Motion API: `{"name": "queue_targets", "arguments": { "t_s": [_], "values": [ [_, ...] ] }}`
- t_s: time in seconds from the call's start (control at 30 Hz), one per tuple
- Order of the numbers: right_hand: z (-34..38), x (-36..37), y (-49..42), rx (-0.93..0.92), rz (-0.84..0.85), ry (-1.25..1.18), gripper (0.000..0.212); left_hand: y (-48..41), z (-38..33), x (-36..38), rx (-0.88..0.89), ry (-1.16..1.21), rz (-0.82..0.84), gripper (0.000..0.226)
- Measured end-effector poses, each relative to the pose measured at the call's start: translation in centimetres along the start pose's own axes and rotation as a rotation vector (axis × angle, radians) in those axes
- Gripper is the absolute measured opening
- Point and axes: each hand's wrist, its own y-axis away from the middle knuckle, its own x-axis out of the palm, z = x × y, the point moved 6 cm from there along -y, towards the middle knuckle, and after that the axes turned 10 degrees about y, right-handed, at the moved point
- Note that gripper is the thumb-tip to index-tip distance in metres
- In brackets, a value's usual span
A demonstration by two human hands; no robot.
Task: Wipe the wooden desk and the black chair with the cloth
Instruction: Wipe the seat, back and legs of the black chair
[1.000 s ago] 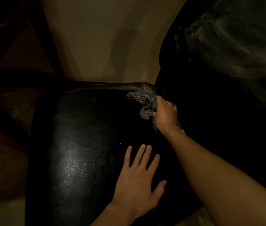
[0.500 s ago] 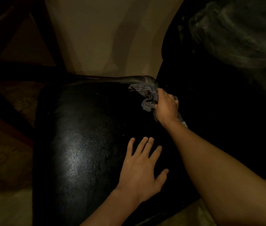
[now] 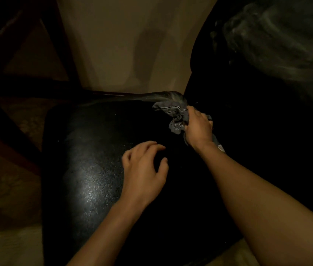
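Observation:
The black chair's glossy seat (image 3: 86, 169) fills the middle of the dim view. Its dark backrest (image 3: 257, 131) rises on the right. My right hand (image 3: 197, 129) grips a bunched grey striped cloth (image 3: 174, 117) at the seat's far right corner, where seat and backrest meet. A tail of the cloth hangs below my wrist. My left hand (image 3: 144, 169) sits over the middle of the seat with its fingers loosely curled and holds nothing. The wooden desk does not show.
A pale wall or panel (image 3: 132, 45) stands behind the seat. Dark wooden legs and bars (image 3: 63, 45) cross at the upper left. Patterned floor (image 3: 3, 189) lies left of the chair. A greyish smeared patch (image 3: 286, 45) marks the backrest at the upper right.
My left hand was flat on the seat with fingers spread; now its fingers are curled and it looks partly lifted. My right hand with the cloth stays at the far corner.

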Motion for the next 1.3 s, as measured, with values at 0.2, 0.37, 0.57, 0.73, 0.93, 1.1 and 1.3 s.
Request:
{"name": "queue_targets", "arguments": {
  "t_s": [0.2, 0.37, 0.57, 0.73, 0.93, 1.1, 1.3],
  "values": [
    [0.4, 0.0, -0.4, -0.001, 0.005, -0.014, 0.054, -2.8, 3.7, -4.8, -0.496, 0.954, -0.336, 0.019],
    [0.6, -0.1, -1.0, -0.011, 0.024, -0.007, 0.051, -2.3, 5.9, -3.8, -0.685, 1.519, -0.473, 0.026],
    [1.3, -0.2, -2.7, 0.013, 0.000, -0.029, 0.034, -1.7, 6.7, -4.1, -0.729, 1.719, -0.524, 0.034],
    [3.1, -0.2, -4.3, 0.117, -0.024, 0.017, 0.030, -1.5, 7.2, -4.6, -0.762, 1.771, -0.500, 0.043],
    [4.5, 0.0, -6.4, 0.161, -0.027, 0.059, 0.033, -1.3, 7.4, -4.4, -0.740, 1.779, -0.501, 0.041],
    [6.0, 0.2, -7.9, 0.104, -0.017, 0.039, 0.033, -1.3, 7.3, -4.3, -0.724, 1.780, -0.489, 0.037],
    [8.0, -0.1, -8.5, -0.004, 0.043, -0.037, 0.030, -1.4, 7.2, -4.2, -0.717, 1.758, -0.483, 0.035]
  ]
}}
